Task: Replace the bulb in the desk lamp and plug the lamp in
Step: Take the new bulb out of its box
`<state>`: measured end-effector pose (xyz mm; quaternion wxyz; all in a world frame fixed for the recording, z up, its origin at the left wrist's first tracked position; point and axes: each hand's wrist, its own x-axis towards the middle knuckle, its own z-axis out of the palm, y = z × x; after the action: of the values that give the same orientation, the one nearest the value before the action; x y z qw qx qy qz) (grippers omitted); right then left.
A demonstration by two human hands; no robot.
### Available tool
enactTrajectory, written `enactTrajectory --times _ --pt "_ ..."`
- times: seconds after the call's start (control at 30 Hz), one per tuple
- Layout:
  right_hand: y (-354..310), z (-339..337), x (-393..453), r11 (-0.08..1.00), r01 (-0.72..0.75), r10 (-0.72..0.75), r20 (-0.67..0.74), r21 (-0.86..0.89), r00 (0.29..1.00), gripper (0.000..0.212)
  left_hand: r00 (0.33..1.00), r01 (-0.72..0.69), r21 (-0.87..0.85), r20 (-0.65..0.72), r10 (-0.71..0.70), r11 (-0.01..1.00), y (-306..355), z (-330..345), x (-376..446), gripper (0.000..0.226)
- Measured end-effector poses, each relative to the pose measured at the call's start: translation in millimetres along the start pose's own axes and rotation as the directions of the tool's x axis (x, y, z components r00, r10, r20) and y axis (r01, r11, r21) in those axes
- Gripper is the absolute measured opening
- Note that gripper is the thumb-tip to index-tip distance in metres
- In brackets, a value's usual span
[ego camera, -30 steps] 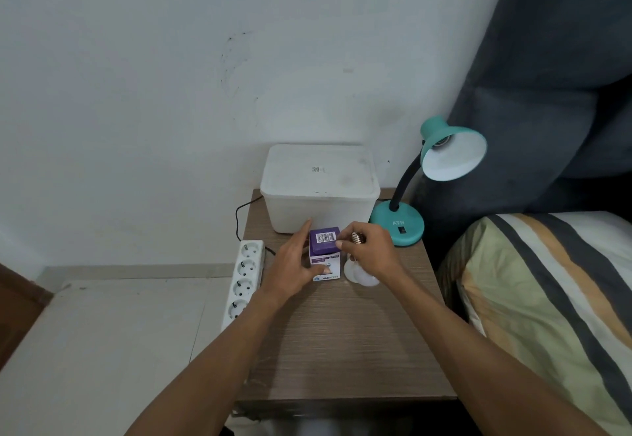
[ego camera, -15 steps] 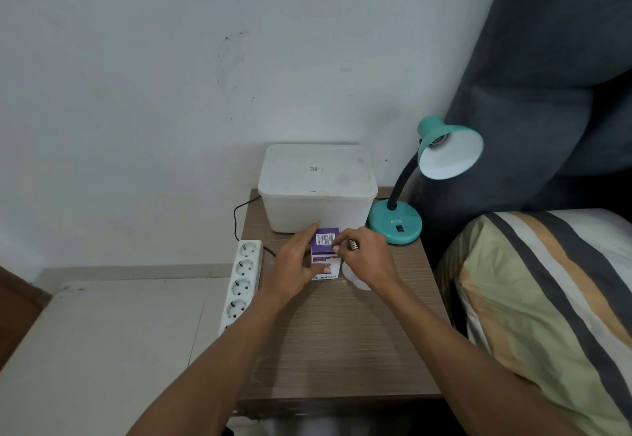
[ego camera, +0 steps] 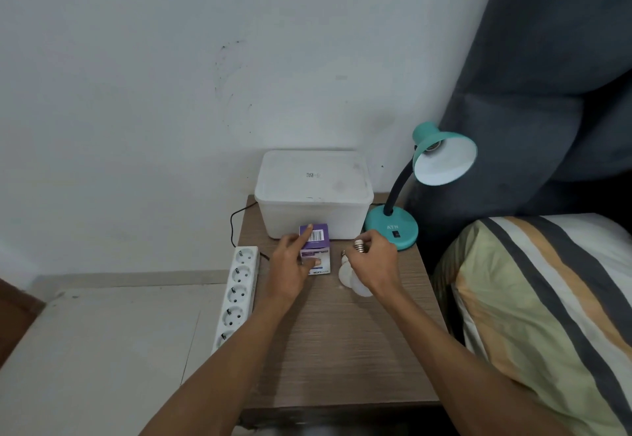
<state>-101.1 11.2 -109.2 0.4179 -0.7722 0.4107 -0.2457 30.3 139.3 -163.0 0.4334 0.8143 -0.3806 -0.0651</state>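
One bed (ego camera: pixel 547 298) with a striped cover lies to the right of the white storage box, under a dark padded headboard (ego camera: pixel 547 76). One wooden tabletop (ego camera: pixel 342 350) carries everything else, and the single lidded white storage box (ego camera: pixel 313 192) sits at its back edge against the wall. One teal desk lamp (ego camera: pixel 393 227) stands just right of the box, its black gooseneck rising to a shade (ego camera: pixel 444 158) tipped toward the camera, with the socket inside showing no bulb. One white power strip (ego camera: pixel 237 293) lies left of and in front of the box, along the tabletop's left edge, with five sockets in view; a black cord (ego camera: pixel 236 220) runs from behind the box toward it. One purple and white bulb carton (ego camera: pixel 314 249) stands upright directly in front of the box, touching or nearly touching its front wall. The left hand (ego camera: pixel 290 264) is clasped on this carton, forefinger laid over the top and thumb against the front face. In front of the box's right corner, the right hand (ego camera: pixel 372 261) is closed around one white bulb (ego camera: pixel 349 274), fingertips pinching its metal screw base (ego camera: pixel 359 246) with the base pointing up and away, the round white globe resting low toward the tabletop under the palm. The two hands are apart, the carton and bulb just beside each other.
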Motion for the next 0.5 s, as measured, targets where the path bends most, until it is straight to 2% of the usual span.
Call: enactTrajectory --times 0.17,0.33,0.5 --pt "10 -9 8 0.997 0.004 -0.001 -0.037 0.083 0.999 0.023 1.0 0.031 -0.011 0.004 -0.031 0.999 -1 3 14 0.075" --pt "6 -18 8 0.993 0.016 0.002 -0.151 0.12 0.989 0.024 0.999 0.044 0.014 0.015 -0.044 0.999 -1 10 19 0.073" --pt "12 -27 4 0.994 -0.029 0.043 -0.131 0.105 0.99 0.027 1.0 0.015 0.066 0.017 -0.017 0.998 0 16 18 0.084"
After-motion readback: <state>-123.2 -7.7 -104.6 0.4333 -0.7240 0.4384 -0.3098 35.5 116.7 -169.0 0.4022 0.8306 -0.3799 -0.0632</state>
